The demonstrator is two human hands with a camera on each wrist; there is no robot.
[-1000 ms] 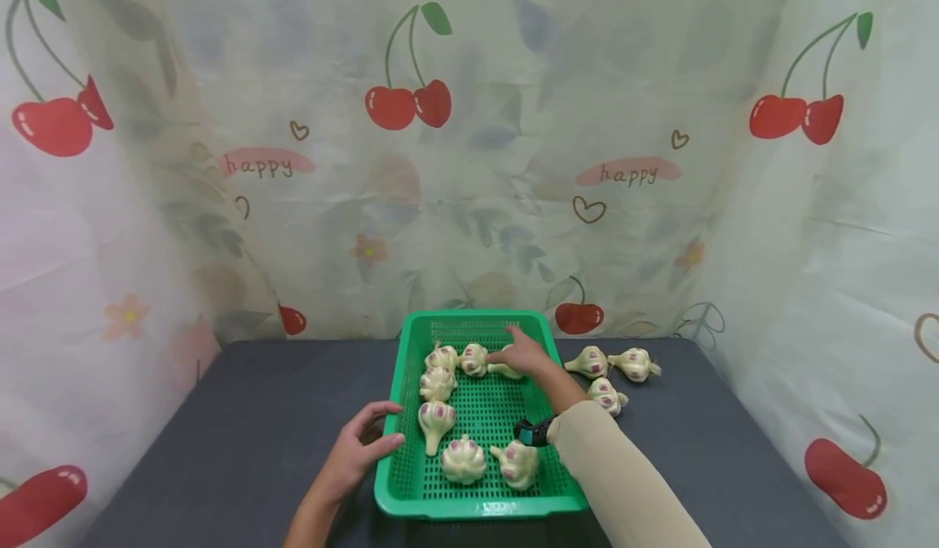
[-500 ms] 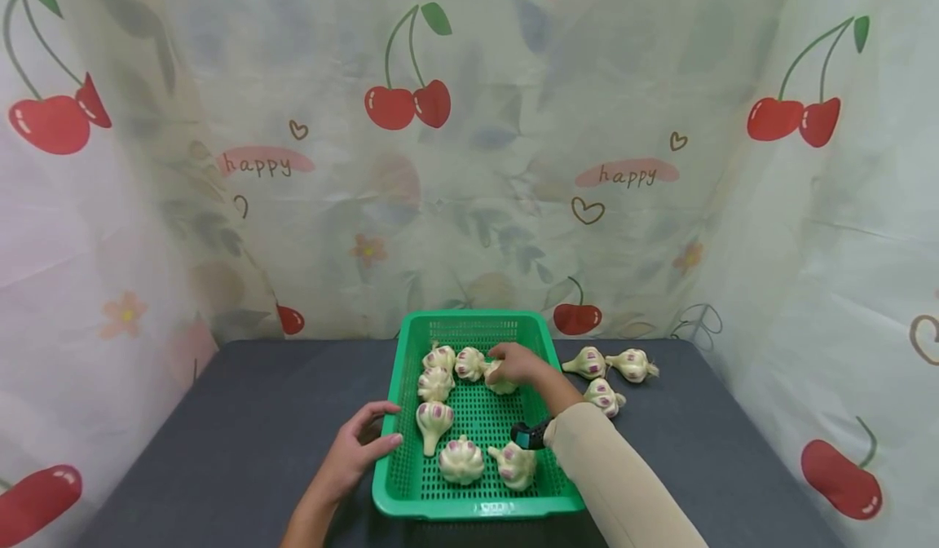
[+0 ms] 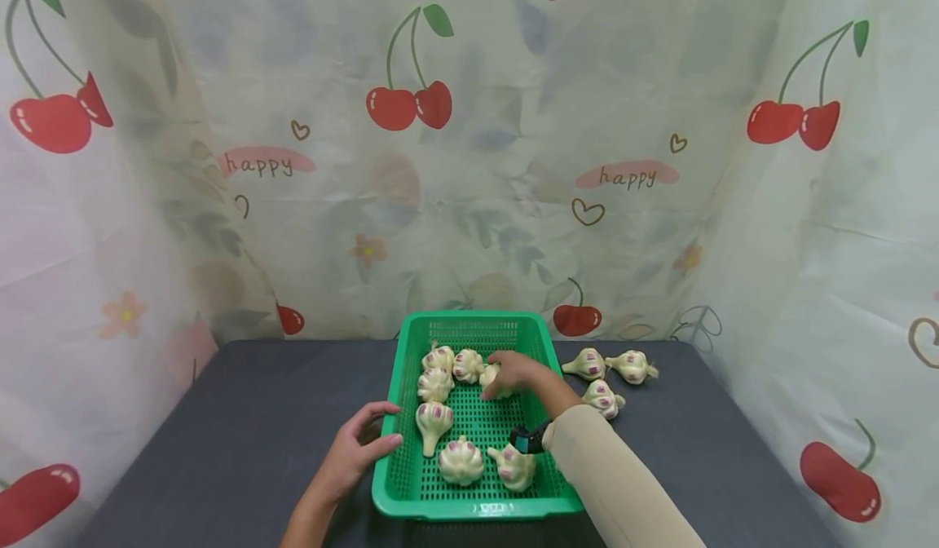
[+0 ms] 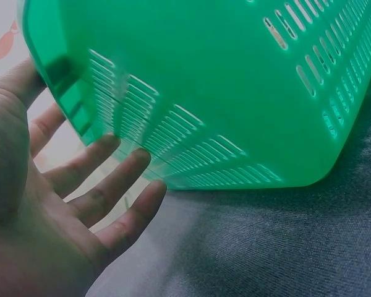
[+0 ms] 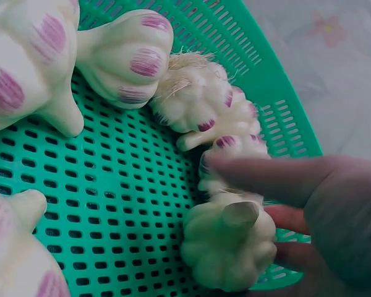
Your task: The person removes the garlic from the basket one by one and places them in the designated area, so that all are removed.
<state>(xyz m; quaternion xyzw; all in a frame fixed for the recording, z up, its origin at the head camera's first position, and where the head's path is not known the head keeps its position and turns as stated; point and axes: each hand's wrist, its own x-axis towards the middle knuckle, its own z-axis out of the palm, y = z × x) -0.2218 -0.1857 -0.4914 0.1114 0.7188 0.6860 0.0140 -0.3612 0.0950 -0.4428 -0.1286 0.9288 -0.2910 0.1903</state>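
"One cream-coloured, lobed garlic bulb is pinched between the thumb and fingers of my right hand."

"Where?"

"Inside a green plastic, slot-walled basket, towards its far end."

"And your left hand?"

"Loosely spread, gripping nothing, thumb and forefinger at the left rim."

"What's around, or in the way?"

"Six purple-marked garlic bulbs share the basket, one just beside mine. My beige sleeve, with a black wristband at its cuff, crosses the right rim and hides part of it. Past that rim, three more garlic bulbs lie on the dark grey tabletop, before a pale curtain printed with cherries."
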